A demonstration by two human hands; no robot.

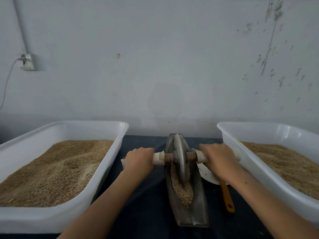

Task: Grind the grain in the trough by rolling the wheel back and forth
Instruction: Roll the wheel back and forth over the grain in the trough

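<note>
Two hands grip axle | wheel (179, 157) between fingers (146, 150), seemingly mid-trough (198, 204)

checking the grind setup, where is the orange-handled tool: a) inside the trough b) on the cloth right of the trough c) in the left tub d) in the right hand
b: the orange-handled tool lies on the dark cloth between the trough and the right tub.

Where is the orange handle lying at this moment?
In the head view the orange handle lies on the dark cloth right of the trough, below the right hand, between the trough and the right tub.
</note>
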